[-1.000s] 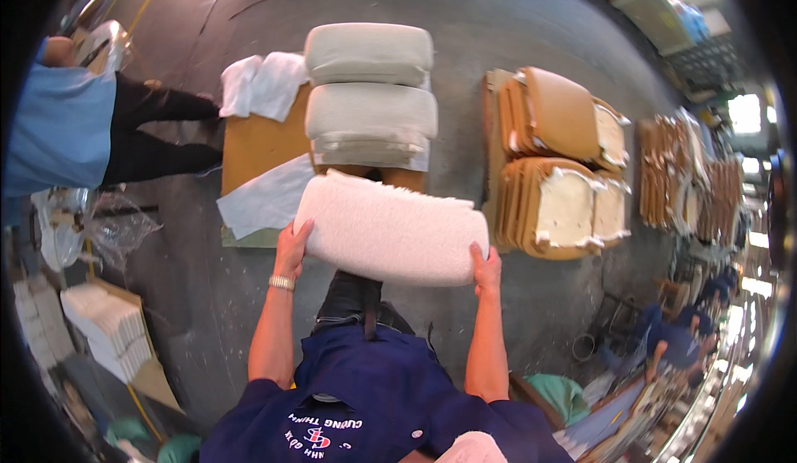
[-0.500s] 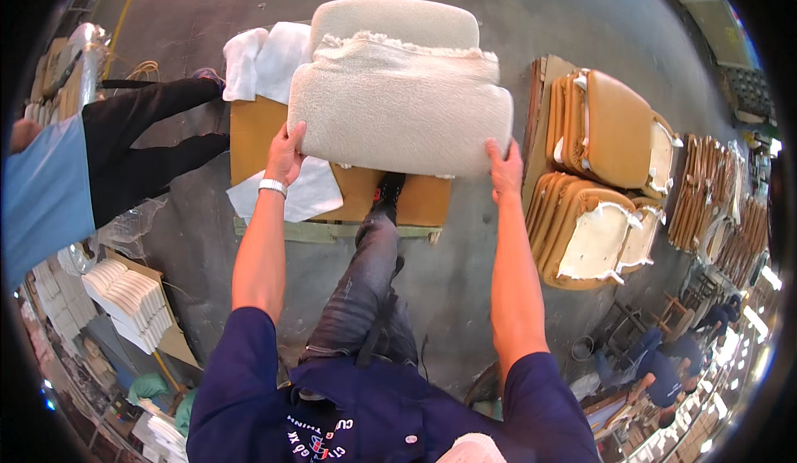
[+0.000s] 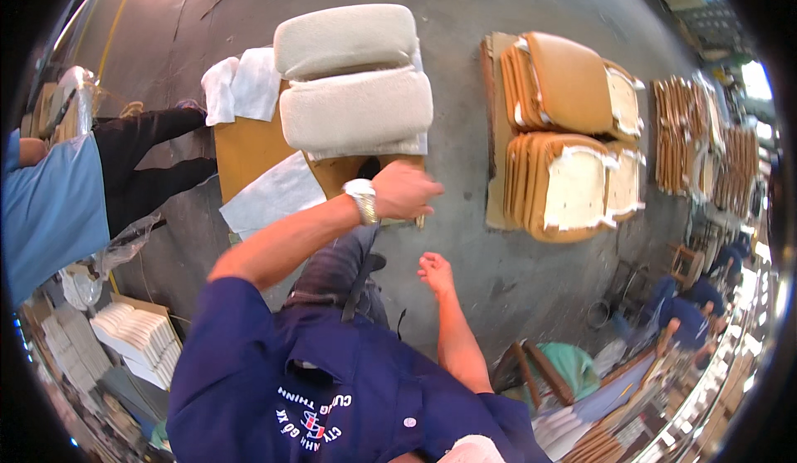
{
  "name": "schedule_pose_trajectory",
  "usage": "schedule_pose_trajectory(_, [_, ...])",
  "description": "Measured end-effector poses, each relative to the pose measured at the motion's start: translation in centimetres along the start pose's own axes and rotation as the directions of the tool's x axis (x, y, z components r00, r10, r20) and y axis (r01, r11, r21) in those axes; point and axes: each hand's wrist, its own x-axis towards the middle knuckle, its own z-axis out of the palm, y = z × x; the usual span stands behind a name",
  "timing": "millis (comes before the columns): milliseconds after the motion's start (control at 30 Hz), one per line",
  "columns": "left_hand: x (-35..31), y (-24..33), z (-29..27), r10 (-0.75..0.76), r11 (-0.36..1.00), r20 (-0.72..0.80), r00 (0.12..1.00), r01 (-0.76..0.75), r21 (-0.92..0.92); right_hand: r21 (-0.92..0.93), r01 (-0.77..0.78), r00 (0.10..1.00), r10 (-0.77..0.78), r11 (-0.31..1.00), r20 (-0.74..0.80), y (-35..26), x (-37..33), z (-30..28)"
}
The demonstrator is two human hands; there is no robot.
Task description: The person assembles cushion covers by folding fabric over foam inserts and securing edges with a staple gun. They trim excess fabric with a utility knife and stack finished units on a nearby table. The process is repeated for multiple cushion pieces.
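My left hand [image 3: 404, 191] is swung across in front of me, wristwatch on its wrist. Its fingers curl downward and are smeared and partly hidden, so their grip is unclear. Below and to its right my right hand [image 3: 436, 272] holds nothing, its fingers loosely bent and apart. Beyond the left hand, a cream fabric-covered cushion [image 3: 357, 110] lies on a low cardboard-topped stack, touched by neither hand. Another cream cushion [image 3: 344, 39] sits directly behind it. White fabric sheets [image 3: 274, 197] lie on the cardboard [image 3: 249, 151] to the left.
Tan upholstered pads [image 3: 569, 85] stand in stacks on a cardboard-covered base to the right, with more piles [image 3: 677, 135] farther right. A person in a light blue top [image 3: 58, 201] stands at the left. White stacked pads [image 3: 137, 334] are at lower left, a green cloth [image 3: 564, 372] at lower right.
Both hands have let go of the cream cushion, which now rests on the stack before the other one. The left hand has swung right; the right hand has drawn back toward me.
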Motion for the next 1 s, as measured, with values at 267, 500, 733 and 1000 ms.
schedule_pose_trajectory(267, [1.8,24.6,1.0,0.794,0.464,0.089,0.601,-0.695,0.549,0.52,0.234,0.918,-0.009,0.822,-0.397,12.8,-12.2,-0.8])
schedule_pose_trajectory(500, [0.7,38.4,7.7,0.957,-0.001,0.255,0.138,-0.879,0.477,0.871,0.229,0.737,0.507,0.434,-0.447,36.7,-20.4,9.0])
schedule_pose_trajectory(733, [0.3,48.3,16.7,0.903,-0.204,0.427,-0.051,-0.925,0.321,0.907,0.412,0.693,0.616,0.086,-0.373,42.8,-22.5,19.2])
schedule_pose_trajectory(1000, [7.1,31.8,43.5,0.758,0.61,0.37,0.537,-0.784,-0.114,0.734,0.414,0.523,0.52,0.538,-0.676,41.5,-16.8,20.1])
